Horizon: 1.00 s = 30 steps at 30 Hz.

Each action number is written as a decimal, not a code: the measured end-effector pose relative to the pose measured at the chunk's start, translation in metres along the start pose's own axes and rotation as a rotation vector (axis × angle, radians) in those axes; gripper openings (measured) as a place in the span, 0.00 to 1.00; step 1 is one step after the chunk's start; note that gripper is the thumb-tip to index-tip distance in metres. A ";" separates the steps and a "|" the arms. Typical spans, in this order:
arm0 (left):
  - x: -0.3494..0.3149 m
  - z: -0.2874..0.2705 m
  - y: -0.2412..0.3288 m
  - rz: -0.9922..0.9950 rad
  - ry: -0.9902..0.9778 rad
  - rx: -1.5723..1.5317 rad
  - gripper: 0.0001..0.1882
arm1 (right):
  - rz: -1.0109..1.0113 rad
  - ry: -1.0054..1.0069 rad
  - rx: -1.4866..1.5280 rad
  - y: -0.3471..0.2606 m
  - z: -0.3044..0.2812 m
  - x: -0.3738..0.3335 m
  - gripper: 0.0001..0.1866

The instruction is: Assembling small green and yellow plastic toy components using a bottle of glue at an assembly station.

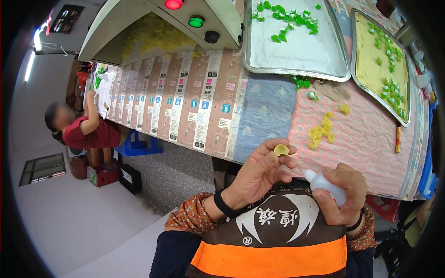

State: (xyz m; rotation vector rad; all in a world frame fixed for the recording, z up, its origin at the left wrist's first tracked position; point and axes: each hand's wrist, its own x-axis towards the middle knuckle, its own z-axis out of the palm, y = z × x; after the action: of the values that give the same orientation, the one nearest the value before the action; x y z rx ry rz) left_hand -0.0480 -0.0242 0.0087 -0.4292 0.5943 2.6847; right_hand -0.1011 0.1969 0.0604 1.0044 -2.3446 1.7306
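Between the thumb and fingers of my left hand [260, 172] is a small yellow plastic cup-shaped piece [280, 150], its hollow side showing. My right hand [346, 187] is wrapped round a white squeeze bottle [321, 183]. The bottle lies tilted, its nozzle pointing toward my left hand but apart from the yellow piece. Beyond my hands, several loose yellow pieces [316, 132] rest on a pink patterned cloth [347, 153]. A small green-and-white figure [313, 96] lies farther back on the cloth, near other green figures [301, 83] by the tray's edge.
Two metal trays hold green figures: a white-lined one [296, 55] and a yellow-lined one [371, 65]. A machine housing [213, 16] with red and green lights stands over a heap of yellow pieces [157, 37]. An orange tube [398, 139] lies at right. A person in red [90, 132] works at left.
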 end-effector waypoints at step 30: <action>0.001 -0.002 -0.006 0.083 -0.019 0.005 0.20 | -0.040 -0.024 -0.083 0.000 0.015 0.011 0.19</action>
State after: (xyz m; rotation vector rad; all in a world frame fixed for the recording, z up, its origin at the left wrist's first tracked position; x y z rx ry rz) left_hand -0.0466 -0.0196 0.0049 -0.3855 0.6259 2.7621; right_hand -0.1051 0.1792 0.0591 1.0568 -2.3713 1.6024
